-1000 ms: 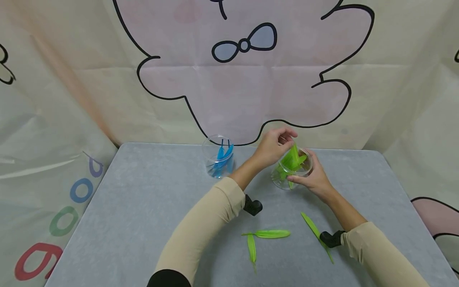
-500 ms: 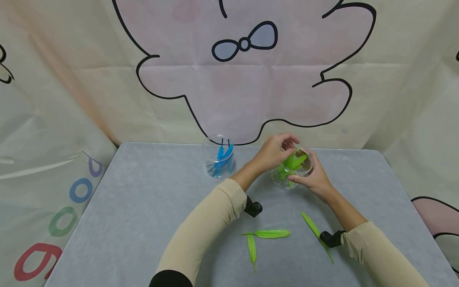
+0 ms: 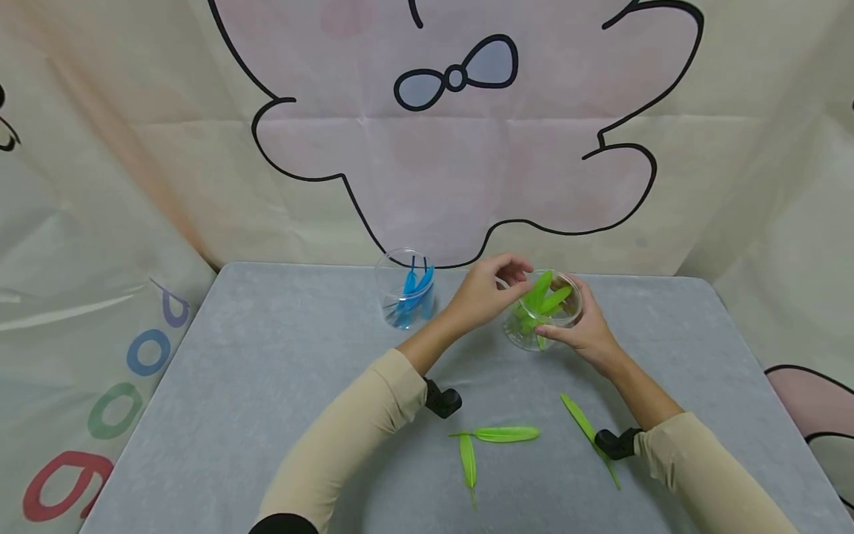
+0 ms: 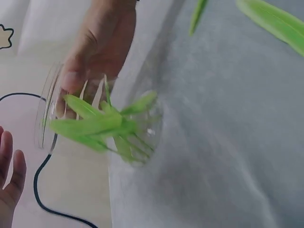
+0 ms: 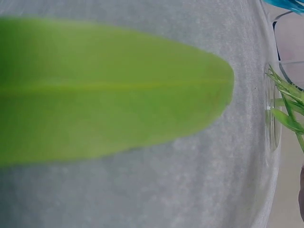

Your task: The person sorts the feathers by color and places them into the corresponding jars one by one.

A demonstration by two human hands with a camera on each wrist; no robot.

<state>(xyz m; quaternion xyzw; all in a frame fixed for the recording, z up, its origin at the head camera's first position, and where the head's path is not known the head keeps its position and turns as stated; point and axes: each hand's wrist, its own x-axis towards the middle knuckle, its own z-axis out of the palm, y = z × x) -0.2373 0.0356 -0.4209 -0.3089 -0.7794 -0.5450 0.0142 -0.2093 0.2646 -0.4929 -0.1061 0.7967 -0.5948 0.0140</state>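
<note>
My right hand (image 3: pixel 590 334) grips a clear plastic cup (image 3: pixel 516 326) on its right side, at the back of the table. Several green feathers (image 4: pixel 85 126) stand in the cup, tips toward its mouth. To the left of the rim is my left hand (image 3: pixel 483 289), its fingers loosely bent with nothing between them. In the left wrist view, part of the left hand (image 4: pixel 12 183) shows at the edge, apart from the cup. On the table lie green feathers: one crosswise (image 3: pixel 505 434), one pointing to the front (image 3: pixel 468 463), and one slanted feather (image 3: pixel 579 417) beneath the right wrist's camera.
A second clear cup (image 3: pixel 383 297) with several blue feathers (image 3: pixel 416 293) stands at the back, left of the hands. The grey table (image 3: pixel 267 371) ends at a printed cloth backdrop (image 3: pixel 427 185).
My left hand dipped to the green feathers at the cup's mouth, then moved left away from it with nothing in the fingers. The right hand and its cup have stayed put.
</note>
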